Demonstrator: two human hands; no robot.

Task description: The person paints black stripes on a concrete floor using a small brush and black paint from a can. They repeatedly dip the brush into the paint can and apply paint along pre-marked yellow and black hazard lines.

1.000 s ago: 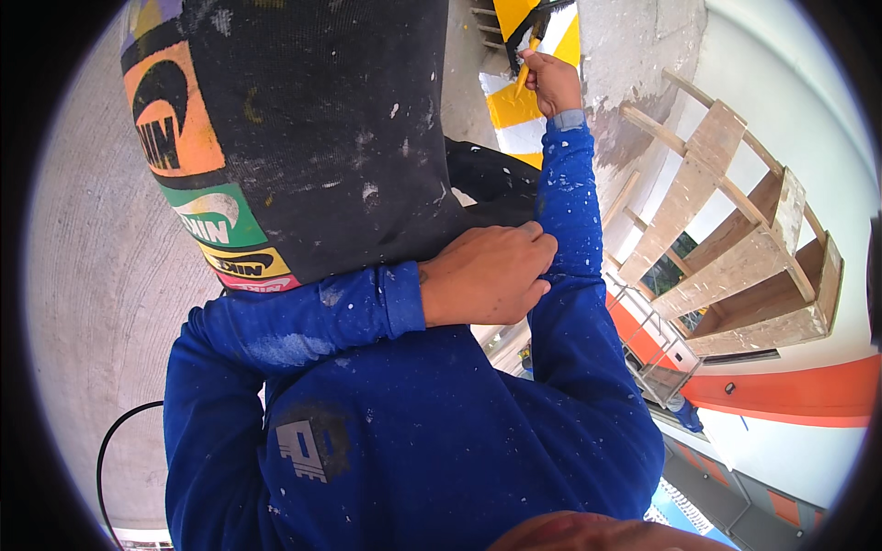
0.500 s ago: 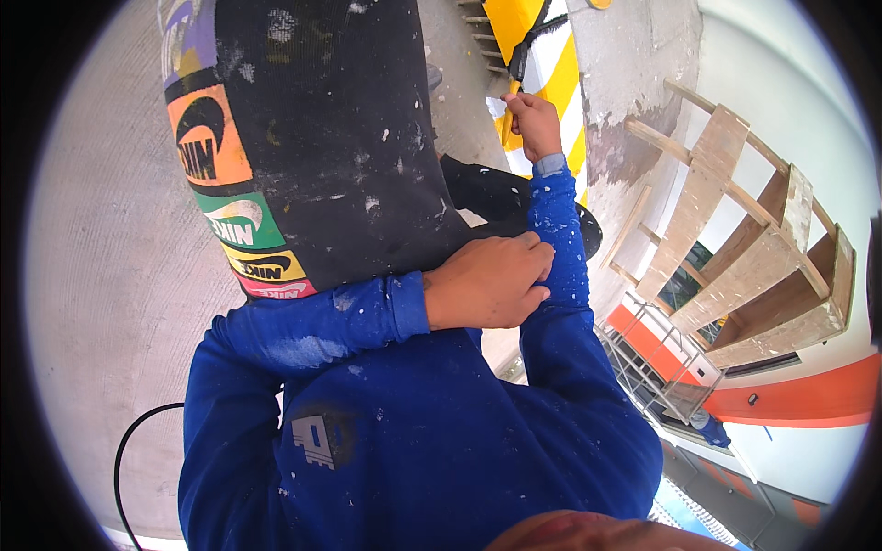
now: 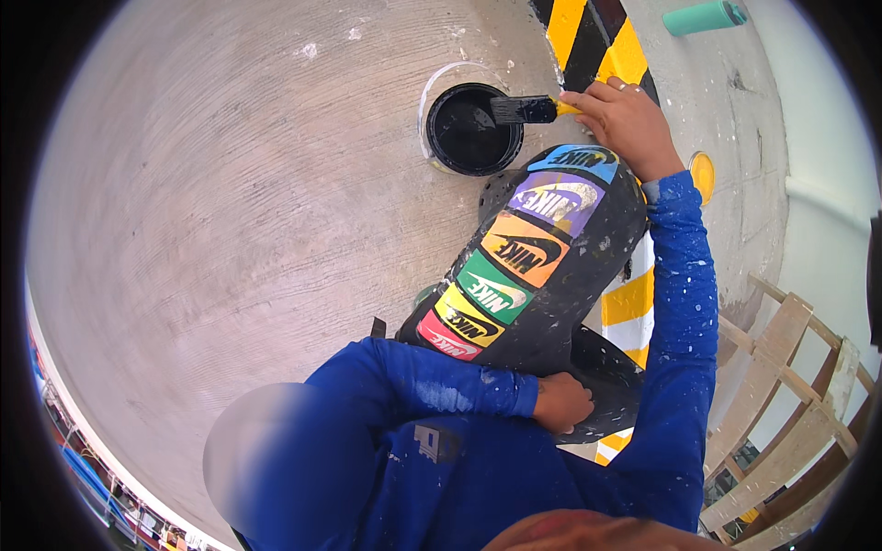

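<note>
My right hand (image 3: 627,124) is closed around the yellow handle of a wide paintbrush (image 3: 525,109). The dark, paint-coated bristles reach over the rim of a round bucket (image 3: 447,163) with black paint (image 3: 469,127) in it. That bucket stands on the concrete just beyond my raised knee, its pale handle lying out to the left. Across my lap, my left hand (image 3: 562,404) rests with curled fingers against my dark trousers, and nothing shows in it.
A striped kerb (image 3: 602,41) runs along my right, black and yellow ahead, white and yellow beside me. Beyond it lie a teal bottle (image 3: 703,18) and a yellow lid (image 3: 702,177) near the white wall. Wooden trestles (image 3: 781,386) stand at the lower right.
My view has swung left, bringing the paint bucket into sight. The right hand has moved with the brush from the kerb to over the bucket. My left hand stays low across my lap.
</note>
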